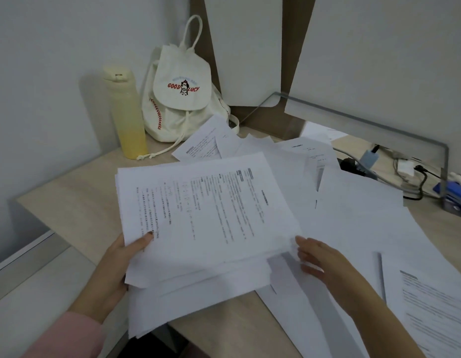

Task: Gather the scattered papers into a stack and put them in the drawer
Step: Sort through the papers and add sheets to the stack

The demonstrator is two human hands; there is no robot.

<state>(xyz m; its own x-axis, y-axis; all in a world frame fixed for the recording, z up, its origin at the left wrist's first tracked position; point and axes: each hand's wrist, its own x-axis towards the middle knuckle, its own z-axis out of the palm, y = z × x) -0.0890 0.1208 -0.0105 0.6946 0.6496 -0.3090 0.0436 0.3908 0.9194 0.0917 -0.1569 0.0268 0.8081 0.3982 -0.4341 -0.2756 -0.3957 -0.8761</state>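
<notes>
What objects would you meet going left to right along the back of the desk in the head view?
Yellow bottle → white drawstring backpack → scattered papers → cables → blue object.

Left hand [121, 259] grips a stack of papers [203, 218] at its left edge, thumb on top. Right hand [319, 259] flat, fingers at stack's right edge. Loose sheets [353, 215] cover table [77, 202]; bottle [126, 112], backpack [183, 94] behind.

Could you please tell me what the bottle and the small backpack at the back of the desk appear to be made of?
Bottle: probably frosted plastic, translucent yellow body, matte cream lid. Backpack: cream woven fabric, likely canvas, with soft folds, a cord drawstring and red stitching.
</notes>
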